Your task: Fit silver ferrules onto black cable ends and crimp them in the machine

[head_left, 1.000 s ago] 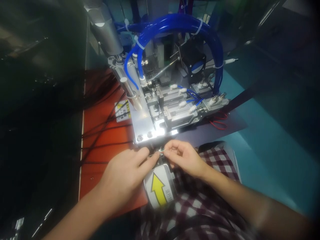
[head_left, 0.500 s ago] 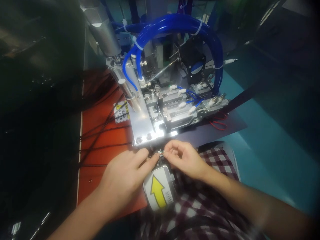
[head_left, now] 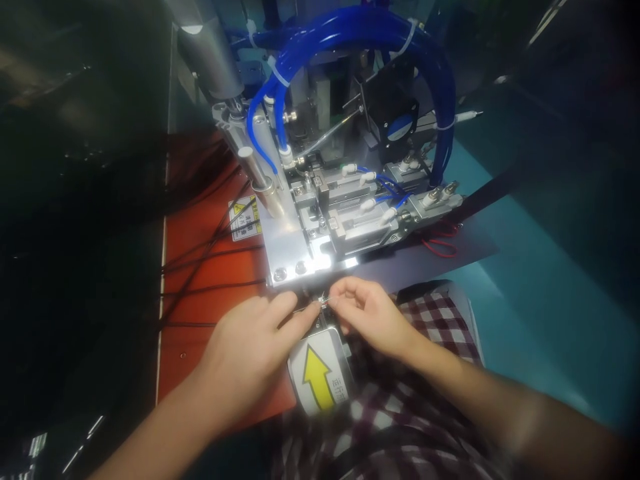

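Orange-red, the board [head_left: 185, 227] at the left, crossed by dark cables [head_left: 215, 288] and bearing a warning label [head_left: 245, 223], has slipped a touch higher in the view since half a second ago, and everything else has drifted with it; that reads as a small tilt of the head rather than anything on the bench being moved. Next along, the left hand [head_left: 245, 333] keeps its place below the front edge of the silver plate [head_left: 285, 250], thumb stretched out to the right with its tip at a tiny pale piece [head_left: 321, 303]; whether thumb and finger are gripping or only pressing, I cannot tell. Between the two hands, just above the plate with the yellow arrow [head_left: 317, 377], that piece shows as little more than a whitish speck, with a thin strand [head_left: 327, 300], bright and hair-fine, running from it towards the right; any slight shift in it is too small to make out. At the strand's far end, the right hand [head_left: 370, 310] has thumb and forefinger closed in a pinch on it, other fingers curled in. Since both hands have stayed put, the close work seems to be at the same point, steadied rather than advanced.
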Action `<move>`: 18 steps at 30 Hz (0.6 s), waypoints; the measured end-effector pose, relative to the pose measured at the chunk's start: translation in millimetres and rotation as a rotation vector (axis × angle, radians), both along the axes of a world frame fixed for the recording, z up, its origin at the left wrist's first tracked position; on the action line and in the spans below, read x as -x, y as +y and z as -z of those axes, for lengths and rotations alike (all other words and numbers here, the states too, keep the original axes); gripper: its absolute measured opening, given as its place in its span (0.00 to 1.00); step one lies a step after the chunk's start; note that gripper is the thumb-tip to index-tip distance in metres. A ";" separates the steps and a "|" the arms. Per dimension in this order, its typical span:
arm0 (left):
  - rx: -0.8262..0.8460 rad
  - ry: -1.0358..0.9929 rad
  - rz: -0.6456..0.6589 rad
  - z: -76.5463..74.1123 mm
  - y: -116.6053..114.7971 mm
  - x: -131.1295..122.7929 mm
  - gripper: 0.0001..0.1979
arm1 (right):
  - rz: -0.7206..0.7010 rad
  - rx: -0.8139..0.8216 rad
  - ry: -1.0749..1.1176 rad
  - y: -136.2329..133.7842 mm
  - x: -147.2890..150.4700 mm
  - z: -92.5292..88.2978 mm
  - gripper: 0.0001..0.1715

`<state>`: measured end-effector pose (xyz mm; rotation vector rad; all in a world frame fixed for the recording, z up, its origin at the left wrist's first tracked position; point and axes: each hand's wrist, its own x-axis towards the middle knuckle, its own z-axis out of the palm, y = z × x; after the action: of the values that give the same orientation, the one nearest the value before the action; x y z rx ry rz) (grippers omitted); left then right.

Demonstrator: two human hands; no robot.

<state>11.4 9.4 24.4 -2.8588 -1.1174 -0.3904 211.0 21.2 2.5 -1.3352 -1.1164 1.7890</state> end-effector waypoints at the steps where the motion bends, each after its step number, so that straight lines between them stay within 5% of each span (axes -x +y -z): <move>1: 0.000 -0.002 0.000 0.0 -0.1 0.2 0.16 | -0.007 0.012 0.002 -0.3 0.2 -0.5 0.07; 9: 0.015 0.012 -0.012 0.4 -0.6 1.4 0.17 | 0.004 -0.159 -0.060 -3.0 -4.8 -2.1 0.05; 18: 0.008 -0.019 -0.013 0.9 -1.1 0.6 0.17 | 0.042 -0.091 -0.058 -4.2 4.2 -0.1 0.07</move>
<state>10.8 8.3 23.6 -2.8590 -1.1423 -0.4149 206.8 17.0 2.5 -1.3542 -1.1778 1.6586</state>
